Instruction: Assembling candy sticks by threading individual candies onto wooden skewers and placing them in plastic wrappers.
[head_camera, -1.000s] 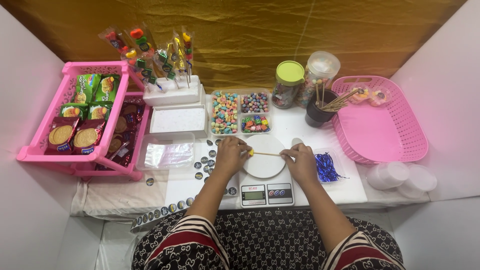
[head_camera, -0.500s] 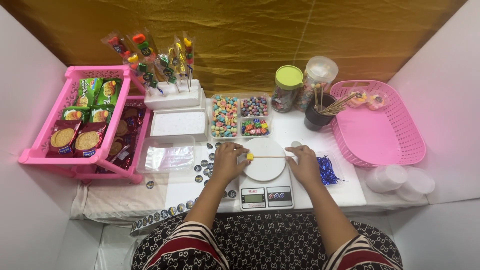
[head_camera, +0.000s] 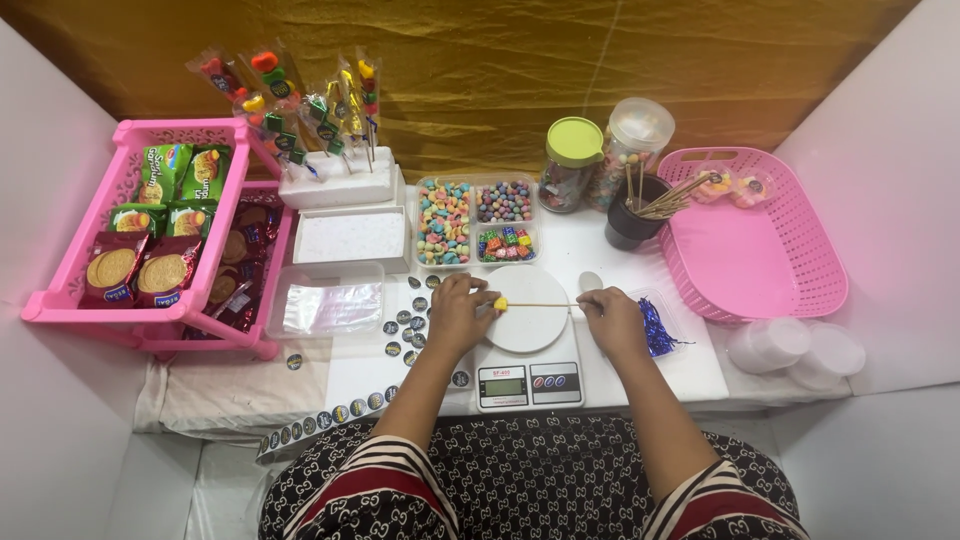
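Head view, left hand (head_camera: 458, 312) on yellow candy (head_camera: 501, 303), right hand (head_camera: 612, 318) pinching skewer (head_camera: 545, 305)

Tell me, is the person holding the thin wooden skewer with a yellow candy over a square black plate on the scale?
Not quite: in the head view, the thin wooden skewer with the yellow candy is held over a round white plate on the scale.
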